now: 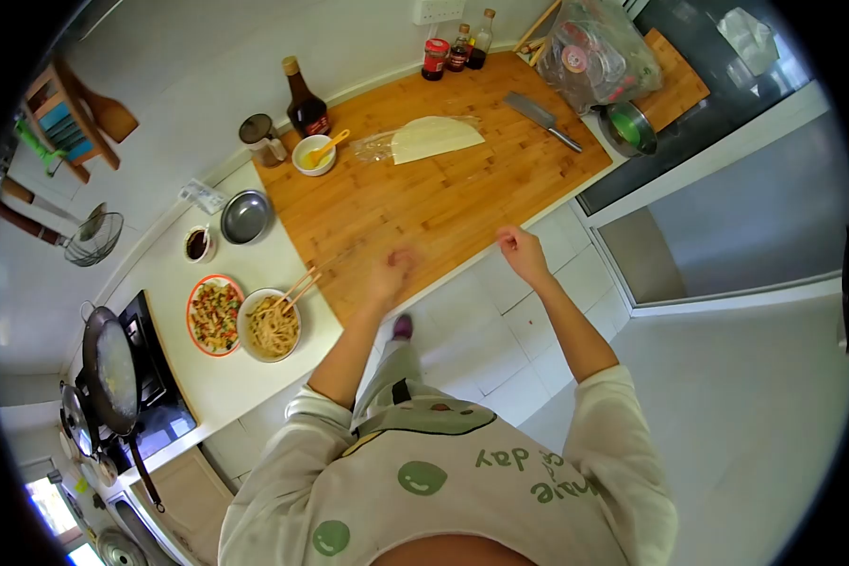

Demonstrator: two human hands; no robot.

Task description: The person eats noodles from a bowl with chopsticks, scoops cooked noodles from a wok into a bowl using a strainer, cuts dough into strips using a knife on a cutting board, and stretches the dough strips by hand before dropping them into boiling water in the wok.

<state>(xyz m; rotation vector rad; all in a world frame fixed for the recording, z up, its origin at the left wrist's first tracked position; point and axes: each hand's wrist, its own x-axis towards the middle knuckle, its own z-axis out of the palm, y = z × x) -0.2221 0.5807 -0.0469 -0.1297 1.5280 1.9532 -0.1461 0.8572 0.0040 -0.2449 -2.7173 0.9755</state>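
My left hand is over the near left part of the wooden board, its fingers smeared by motion. To its left, wooden chopsticks lean in a bowl of noodle-like strips; a faint dark streak runs between them and the hand. At the board's front edge, my right hand is closed with curled fingers, and nothing shows in it. Farther back on the board lies a pale folded dough sheet on clear plastic. A cleaver rests at its right.
A small bowl with a yellow spoon, a dark bottle and a jar stand at the back left. A plate of chopped food and a metal bowl are on the counter. A wok sits farther left.
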